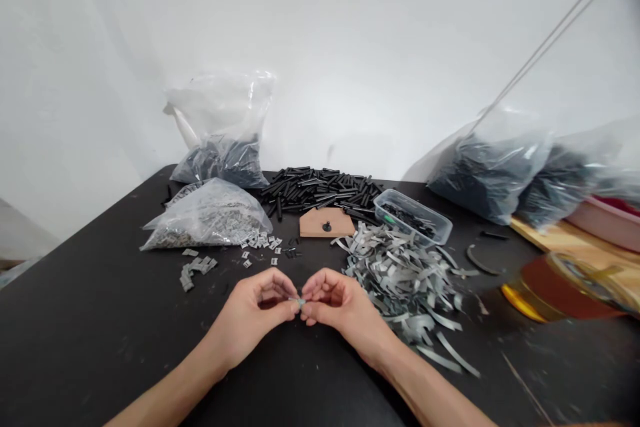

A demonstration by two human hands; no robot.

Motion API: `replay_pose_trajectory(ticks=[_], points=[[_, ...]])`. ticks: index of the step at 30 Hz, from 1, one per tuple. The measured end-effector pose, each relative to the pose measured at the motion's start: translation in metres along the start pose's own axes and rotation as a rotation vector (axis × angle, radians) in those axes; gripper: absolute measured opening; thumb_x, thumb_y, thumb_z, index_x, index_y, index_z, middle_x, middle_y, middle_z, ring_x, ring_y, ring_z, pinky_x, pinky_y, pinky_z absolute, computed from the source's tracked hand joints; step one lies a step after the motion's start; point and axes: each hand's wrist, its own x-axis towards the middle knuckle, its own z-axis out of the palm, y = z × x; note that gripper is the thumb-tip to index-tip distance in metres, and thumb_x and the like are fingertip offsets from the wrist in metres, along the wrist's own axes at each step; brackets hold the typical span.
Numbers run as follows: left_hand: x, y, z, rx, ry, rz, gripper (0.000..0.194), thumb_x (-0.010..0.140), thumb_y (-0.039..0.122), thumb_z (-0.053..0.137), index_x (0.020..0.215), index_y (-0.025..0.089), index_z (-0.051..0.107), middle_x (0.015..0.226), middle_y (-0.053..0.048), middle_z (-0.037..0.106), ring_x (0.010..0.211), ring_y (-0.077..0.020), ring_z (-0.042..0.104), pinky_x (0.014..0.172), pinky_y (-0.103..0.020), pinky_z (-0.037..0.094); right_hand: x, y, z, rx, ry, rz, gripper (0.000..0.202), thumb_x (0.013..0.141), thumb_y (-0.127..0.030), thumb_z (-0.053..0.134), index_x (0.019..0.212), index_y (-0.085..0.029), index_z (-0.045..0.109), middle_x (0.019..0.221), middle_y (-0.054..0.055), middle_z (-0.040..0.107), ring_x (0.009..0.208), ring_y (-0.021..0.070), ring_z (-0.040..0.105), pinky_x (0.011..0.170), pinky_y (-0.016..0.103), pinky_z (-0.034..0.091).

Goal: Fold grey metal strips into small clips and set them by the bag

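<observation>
My left hand (265,307) and my right hand (336,303) meet over the dark table, fingertips almost touching. Both are closed in a pinch on a small pale grey-green piece (301,303), mostly covered by the fingers, so its kind cannot be made out. Beyond my left hand lie small flat grey clip-like pieces (197,267), some spilling from a clear plastic bag (215,217). A heap of curved grey strips (407,273) lies beside my right hand. Ahead of both hands is a brown block (315,221) with a black knob-like part (327,227) on it.
Black tubes (320,187) are piled at the back. A clear plastic tub (440,233) holds small dark parts. Bags of dark parts (230,160) stand by the wall, more (493,173) at right. A glass jar of amber liquid (560,287) and a pink basin (610,220) are far right.
</observation>
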Motion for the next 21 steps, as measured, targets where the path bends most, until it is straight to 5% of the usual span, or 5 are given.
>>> replay_pose_trajectory(ticks=[12,21], points=[[-0.0044,0.0012,0.0038,0.053,-0.029,0.015,0.017,0.081,0.027,0.067,0.093,0.016,0.068,0.082,-0.004,0.070,0.078,-0.0157,0.063,0.072,-0.023,0.045,-0.0001,-0.0033,0.0021,0.017,0.030,-0.007,0.034,0.069,-0.028,0.084,0.087,-0.012,0.061,0.069,0.001,0.061,0.063,0.0124,0.058,0.060,0.022,0.047],[-0.0050,0.0020,0.0030,0.178,0.069,0.220,0.011,0.078,0.032,0.072,0.085,0.025,0.077,0.087,-0.004,0.066,0.084,-0.0170,0.061,0.079,-0.025,0.045,-0.0035,-0.0043,0.0023,0.167,-0.052,0.000,0.028,0.073,-0.018,0.080,0.091,-0.011,0.060,0.075,0.004,0.063,0.064,0.0124,0.059,0.061,0.022,0.047]])
